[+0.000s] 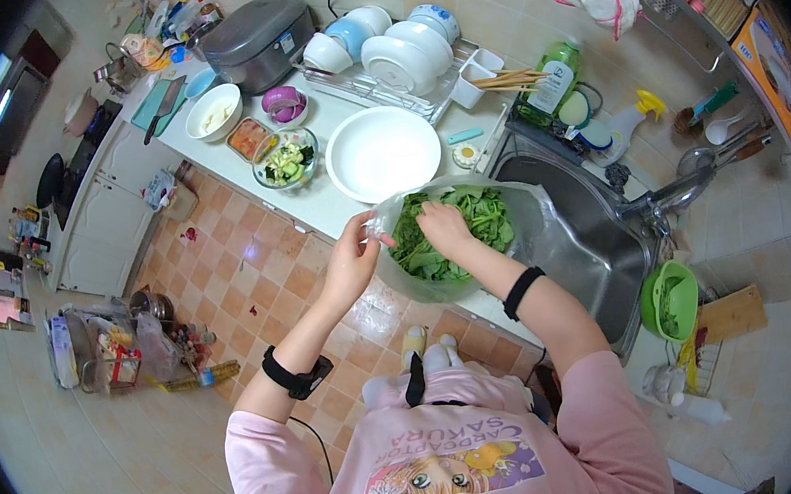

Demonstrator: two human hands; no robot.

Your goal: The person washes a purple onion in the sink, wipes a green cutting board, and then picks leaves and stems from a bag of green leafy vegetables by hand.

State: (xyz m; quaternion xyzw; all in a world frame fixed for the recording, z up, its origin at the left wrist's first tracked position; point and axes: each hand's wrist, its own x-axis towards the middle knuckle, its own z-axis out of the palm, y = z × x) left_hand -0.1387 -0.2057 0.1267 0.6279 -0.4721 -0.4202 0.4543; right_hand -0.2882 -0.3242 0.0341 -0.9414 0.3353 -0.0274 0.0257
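Observation:
A clear plastic bag (pixel 529 211) full of leafy greens (pixel 487 226) hangs at the counter's edge beside the sink. My left hand (pixel 356 251) grips the bag's rim between thumb and fingers, on the left of its mouth. Inside the mouth, my right hand (pixel 445 227) reaches down among the leaves, its fingertips curled and partly hidden, so whether they hold any leaves is unclear. Just beyond the bag stands a large white basin (pixel 383 154). To its left are a glass bowl of cut cucumber (pixel 287 161), a bowl of purple onion (pixel 285 105) and a white bowl with pale pieces (pixel 214 114).
The steel sink (pixel 576 249) lies right of the bag, with a faucet (pixel 658 201) at its far side. A dish rack (pixel 438 101) with bowls stands behind the basin. A knife (pixel 165 108) rests on a board at the left. A green colander (pixel 669 301) sits right of the sink.

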